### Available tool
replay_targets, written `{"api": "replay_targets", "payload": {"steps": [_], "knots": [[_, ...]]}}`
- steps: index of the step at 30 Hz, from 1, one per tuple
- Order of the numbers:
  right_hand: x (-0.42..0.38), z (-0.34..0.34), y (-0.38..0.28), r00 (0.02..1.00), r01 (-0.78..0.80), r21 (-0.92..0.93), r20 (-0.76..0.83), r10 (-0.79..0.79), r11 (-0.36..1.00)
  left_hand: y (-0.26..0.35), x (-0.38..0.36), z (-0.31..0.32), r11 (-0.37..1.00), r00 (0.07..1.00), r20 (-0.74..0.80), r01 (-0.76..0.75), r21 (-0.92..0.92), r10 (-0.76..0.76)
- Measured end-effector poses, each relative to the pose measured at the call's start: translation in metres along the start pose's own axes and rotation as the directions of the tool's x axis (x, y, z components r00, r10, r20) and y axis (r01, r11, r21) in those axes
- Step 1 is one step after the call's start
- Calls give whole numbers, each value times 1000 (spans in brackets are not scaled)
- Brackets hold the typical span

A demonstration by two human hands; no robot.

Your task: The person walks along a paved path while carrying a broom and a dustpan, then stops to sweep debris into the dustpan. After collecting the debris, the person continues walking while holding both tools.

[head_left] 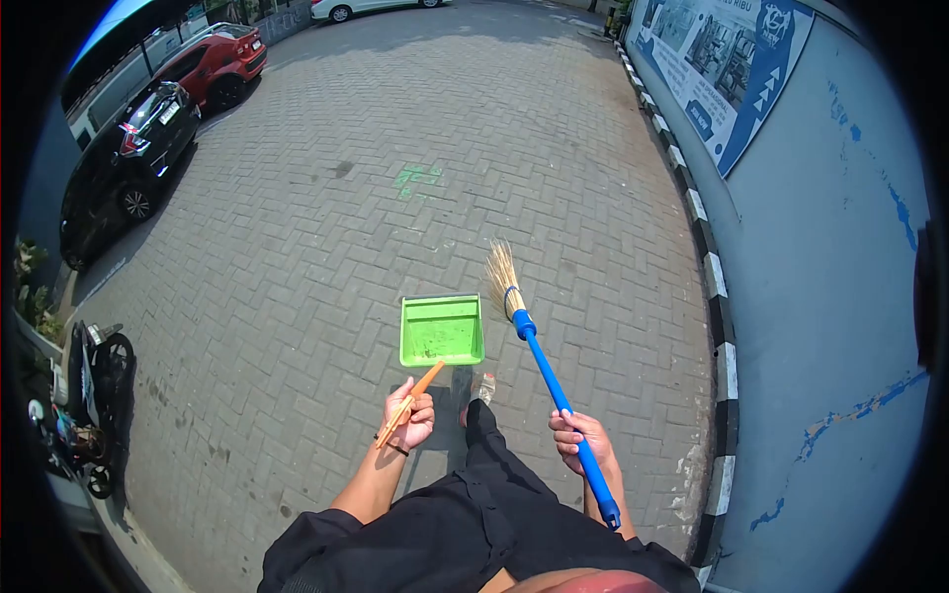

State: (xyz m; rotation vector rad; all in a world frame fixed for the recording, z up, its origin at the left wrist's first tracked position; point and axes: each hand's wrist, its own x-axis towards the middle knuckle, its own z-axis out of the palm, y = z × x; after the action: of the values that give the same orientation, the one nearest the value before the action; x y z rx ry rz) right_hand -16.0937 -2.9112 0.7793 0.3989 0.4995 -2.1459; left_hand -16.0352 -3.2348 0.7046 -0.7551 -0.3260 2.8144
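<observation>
My left hand (407, 417) is closed around the orange handle (426, 380) of a green dustpan (442, 331). The pan lies ahead of my feet, close over the paving, with some dark specks in it. My right hand (581, 440) grips the blue shaft of a broom (550, 374), its fingers wrapped round the lower part. Straw-coloured bristles (502, 277) fan out at the broom's far end, to the right of the dustpan and apart from it. The broom slants up and to the left from my hand.
Grey paving bricks (326, 247) stretch ahead. A black-and-white kerb (714, 272) runs along a blue-grey wall (820, 287) with a banner (717, 69) on my right. Leftward stand a black car (129, 173), a red car (213, 64) and a motorcycle (89, 395). A white car (376, 6) is far ahead.
</observation>
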Motion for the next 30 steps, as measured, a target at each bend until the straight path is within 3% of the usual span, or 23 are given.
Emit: {"api": "replay_targets", "payload": {"steps": [3, 7, 11, 14, 17, 20, 22, 23, 24, 27, 30], "knots": [[105, 29, -91, 992, 117, -27, 47, -116, 993, 46, 108, 52, 992, 994, 106, 42, -122, -29], [226, 84, -212, 984, 109, 49, 138, -114, 993, 80, 212, 154, 998, 998, 68, 14, -53, -11], [338, 137, -318, 997, 70, 33, -19, -70, 997, 132, 306, 233, 997, 995, 68, -63, -53, 66], [423, 135, -396, 985, 33, -15, -169, -35, 999, 180, 399, 274, 999, 996, 78, -50, -15, 51], [510, 113, -469, 967, 9, 75, -253, 10, 997, 232, 509, 314, 993, 995, 52, -86, 82, 82], [589, 83, -523, 951, 35, 269, -305, 50, 963, 293, 626, 361, 994, 999, 38, -20, 107, 16], [628, 94, -565, 931, 74, 361, -359, 65, 930, 325, 694, 411, 990, 999, -2, -51, 130, 52], [645, 92, -586, 946, 40, 445, -305, 109, 894, 335, 728, 437, 989, 997, -23, -66, 133, 69], [660, 104, -607, 926, 92, 476, -365, 100, 875, 341, 756, 466, 991, 998, -8, -59, 120, 60], [705, 120, -662, 842, 237, 507, -533, 85, 829, 355, 842, 544, 985, 986, -160, -30, 168, 57], [774, 94, -719, 755, 300, 435, -653, 67, 849, 386, 941, 591, 984, 993, -91, 92, 150, -79]]}}
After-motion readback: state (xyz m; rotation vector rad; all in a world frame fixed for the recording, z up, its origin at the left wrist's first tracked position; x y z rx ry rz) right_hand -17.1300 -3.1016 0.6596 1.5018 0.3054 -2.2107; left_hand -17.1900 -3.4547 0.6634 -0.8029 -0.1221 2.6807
